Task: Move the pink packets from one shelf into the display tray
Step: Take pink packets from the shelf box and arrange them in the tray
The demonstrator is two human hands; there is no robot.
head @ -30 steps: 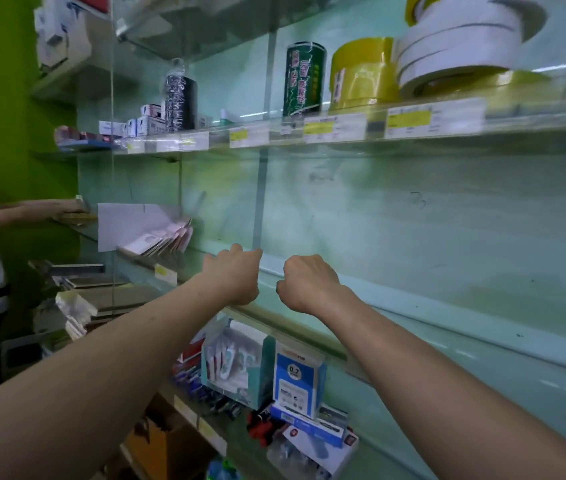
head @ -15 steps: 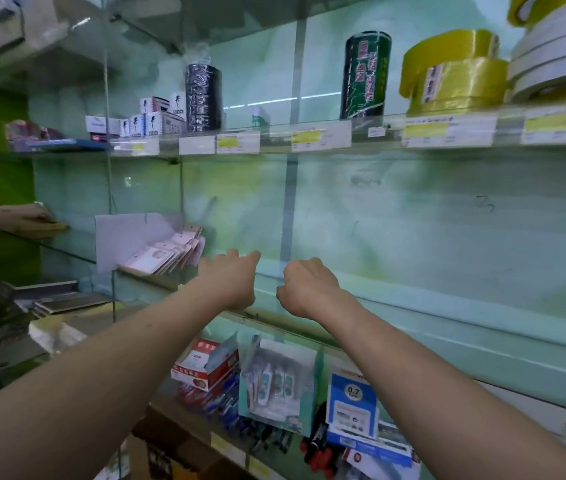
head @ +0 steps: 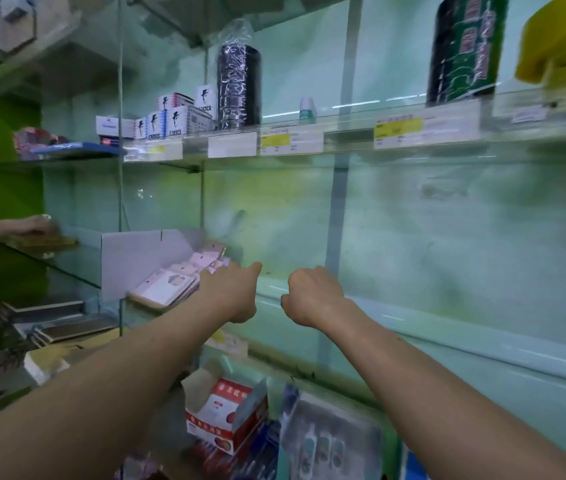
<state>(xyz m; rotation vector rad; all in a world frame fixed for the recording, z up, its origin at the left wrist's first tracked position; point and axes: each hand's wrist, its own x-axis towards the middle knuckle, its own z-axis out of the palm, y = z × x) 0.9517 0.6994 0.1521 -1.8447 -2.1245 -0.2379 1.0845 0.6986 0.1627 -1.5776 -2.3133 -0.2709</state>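
Pink packets (head: pixel 177 284) lie fanned in an overlapping row inside a white cardboard display tray (head: pixel 129 258), which sits on the glass shelf (head: pixel 67 271) at mid-height, left of centre. The tray's tall white back and side wall hides the far ends of the rear packets, and the print on the packets is too soft to read.

The left hand (head: pixel 231 292) reaches toward the right end of that row. It is seen from the back with the fingers curled away from the camera, so the fingertips are hidden; it covers the nearest packets' edge, and I cannot tell whether it pinches one or merely touches them. The right hand (head: pixel 309 296) is just beside it, apart from the packets, over the bare stretch of shelf, loosely closed into a fist with nothing visible in it.

On the upper shelf stand a black plastic-wrapped roll (head: pixel 239 84), a stack of small white boxes (head: pixel 174 119), a dark green cylinder (head: pixel 461 53) cut off at the top edge, and a yellow object (head: pixel 558 39) cut off at the right edge. Price labels (head: pixel 292 142) along the shelf front are blurred and unreadable.

Below, partly behind the forearms, a red and white open carton (head: pixel 221 417) and a clear blister pack (head: pixel 330 441) sit on the lower shelf, smeared by motion. At the far left another person's hand (head: pixel 34 225) rests on a flat brown object (head: pixel 42 242); the arm is cut off at the frame edge.
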